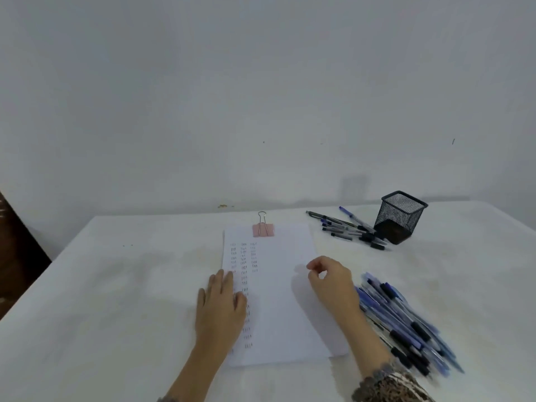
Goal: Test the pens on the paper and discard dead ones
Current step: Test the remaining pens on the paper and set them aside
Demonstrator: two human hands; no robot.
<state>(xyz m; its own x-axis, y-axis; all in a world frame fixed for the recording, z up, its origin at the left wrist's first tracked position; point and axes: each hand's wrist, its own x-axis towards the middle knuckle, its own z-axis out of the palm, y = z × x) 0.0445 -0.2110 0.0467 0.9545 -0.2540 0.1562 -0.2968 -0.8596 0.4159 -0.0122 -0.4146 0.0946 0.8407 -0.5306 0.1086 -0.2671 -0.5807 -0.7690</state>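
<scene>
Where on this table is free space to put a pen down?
Free: the wide table left of the paper and left hand; also the strip between the cup and the near pen pile. Crowded: that pile and the far pens beside the cup.

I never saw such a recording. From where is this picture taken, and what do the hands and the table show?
No machine: a person wears a camera on the head, looking down at their own hands. The left hand lies flat on the paper, clipped at its top by a pink clip and bearing rows of small marks. The right hand hovers over the paper, fingers curled, holding no pen. On the table, blue pens lie piled at the right; further back, more pens lie beside a black mesh cup.
</scene>
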